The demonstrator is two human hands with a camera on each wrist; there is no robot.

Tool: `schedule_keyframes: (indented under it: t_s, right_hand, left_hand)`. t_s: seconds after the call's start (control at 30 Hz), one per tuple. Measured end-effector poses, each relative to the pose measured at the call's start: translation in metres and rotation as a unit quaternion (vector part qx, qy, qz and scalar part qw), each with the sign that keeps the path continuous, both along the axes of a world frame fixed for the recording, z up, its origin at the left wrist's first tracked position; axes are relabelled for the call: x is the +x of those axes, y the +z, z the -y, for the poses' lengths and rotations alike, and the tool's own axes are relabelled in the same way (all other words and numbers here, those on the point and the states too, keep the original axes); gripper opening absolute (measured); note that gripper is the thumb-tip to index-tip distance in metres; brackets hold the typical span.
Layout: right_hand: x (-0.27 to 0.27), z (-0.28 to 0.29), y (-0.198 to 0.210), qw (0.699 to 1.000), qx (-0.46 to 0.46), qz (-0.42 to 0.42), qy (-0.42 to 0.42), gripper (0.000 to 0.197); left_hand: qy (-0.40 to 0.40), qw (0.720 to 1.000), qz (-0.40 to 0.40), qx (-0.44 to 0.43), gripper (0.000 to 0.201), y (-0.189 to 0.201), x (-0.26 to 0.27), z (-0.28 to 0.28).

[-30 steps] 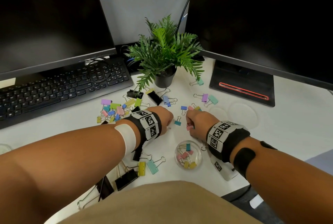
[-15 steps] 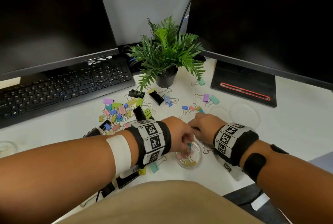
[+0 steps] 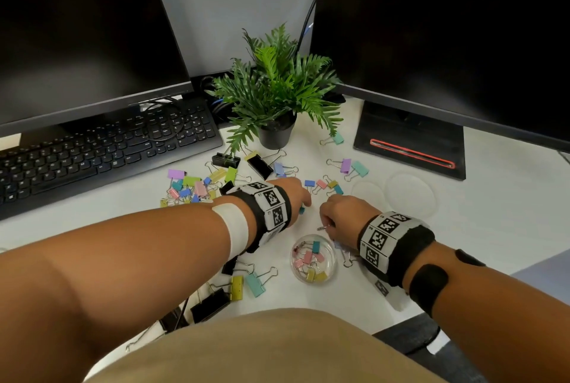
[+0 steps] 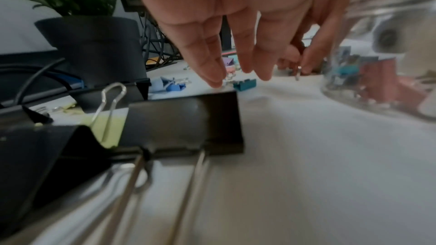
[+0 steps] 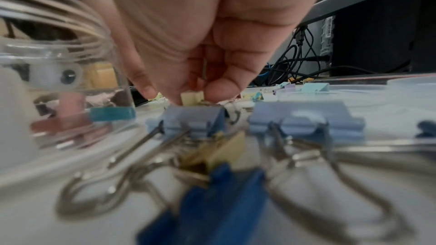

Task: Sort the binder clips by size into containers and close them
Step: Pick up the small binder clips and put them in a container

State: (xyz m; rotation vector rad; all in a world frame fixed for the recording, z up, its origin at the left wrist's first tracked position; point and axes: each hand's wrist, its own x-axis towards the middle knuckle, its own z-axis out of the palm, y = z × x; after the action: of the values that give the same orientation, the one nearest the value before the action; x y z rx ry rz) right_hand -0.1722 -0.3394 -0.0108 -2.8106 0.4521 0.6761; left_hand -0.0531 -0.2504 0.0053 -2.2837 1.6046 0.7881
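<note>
The left hand (image 3: 293,194) reaches down with straight, loose fingers (image 4: 212,74), its grip wide, tips just beside a small teal clip (image 4: 245,84) on the white worktop (image 3: 308,299). The right hand (image 3: 342,216) pinches a small yellow clip (image 5: 191,97) low over the worktop. A clear round container (image 3: 330,247) with small clips stands open near both wrists.

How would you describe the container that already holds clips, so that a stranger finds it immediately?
Start at the potted fern between the two monitors and come straight toward the person. Between the two wrists stands a small round clear container, open on top. It alone holds small pastel clips; the loose clear lids to its right lie flat.
</note>
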Motion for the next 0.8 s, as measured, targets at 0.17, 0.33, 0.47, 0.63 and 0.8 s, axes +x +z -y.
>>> schedule_keyframes:
  t_s: [0.17,0.33,0.47,0.63,0.8]
  right_hand:
    - [-0.010,0.002,0.020,0.992,0.043,0.103,-0.064,0.010]
    - [-0.017,-0.010,0.046,0.964,0.165,0.205,-0.044,0.008]
    - [-0.018,-0.023,0.050,0.978,0.157,0.128,0.050,0.016]
    - [-0.026,-0.017,0.048,0.976,0.176,0.130,-0.011,0.024]
    - [-0.038,0.015,0.044,0.968,0.093,0.173,-0.154,0.007]
  left_hand:
    - [-0.045,0.997,0.039,0.041,0.033,-0.004,-0.005,0.004]
    - [-0.035,0.997,0.038,0.051,0.029,-0.003,0.001,0.002]
    - [-0.036,0.998,0.025,0.048,0.029,-0.002,0.006,-0.003]
    - [-0.010,1.000,-0.008,-0.007,0.022,0.004,0.012,-0.017]
    - [0.042,0.995,-0.059,-0.073,0.016,0.012,0.010,-0.028]
